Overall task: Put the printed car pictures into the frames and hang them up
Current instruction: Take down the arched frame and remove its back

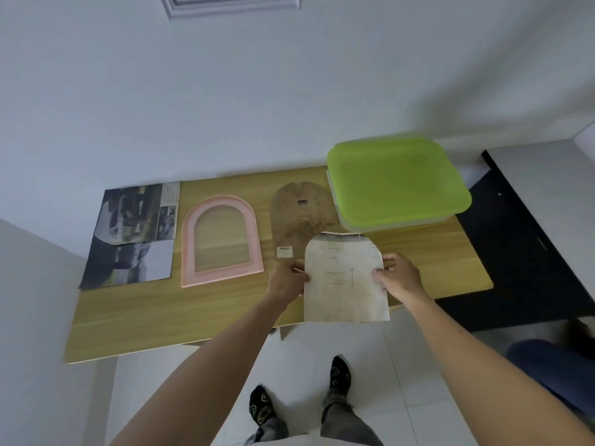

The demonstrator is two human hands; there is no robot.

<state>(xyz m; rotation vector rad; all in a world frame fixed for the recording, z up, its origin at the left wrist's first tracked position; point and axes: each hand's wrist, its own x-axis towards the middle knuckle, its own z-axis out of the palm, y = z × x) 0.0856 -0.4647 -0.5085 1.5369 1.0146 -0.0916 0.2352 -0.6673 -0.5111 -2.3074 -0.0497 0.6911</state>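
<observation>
my left hand (287,278) and right hand (397,275) each pinch a side of the arch-cut paper (344,278) above the table (225,313) edge; its faint print is unreadable. it covers the brown backing board (299,217) corner. the pink frame (220,241) and blurry car pictures (135,233) lie left.

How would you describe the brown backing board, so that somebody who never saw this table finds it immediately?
Start from the wooden table and find the box with the green lid at its far right. Just left of that box, lying flat, is the backing board. It is arched like the pink frame further left, but it is solid, brown and speckled, with a small barcode sticker near its lower edge.
</observation>
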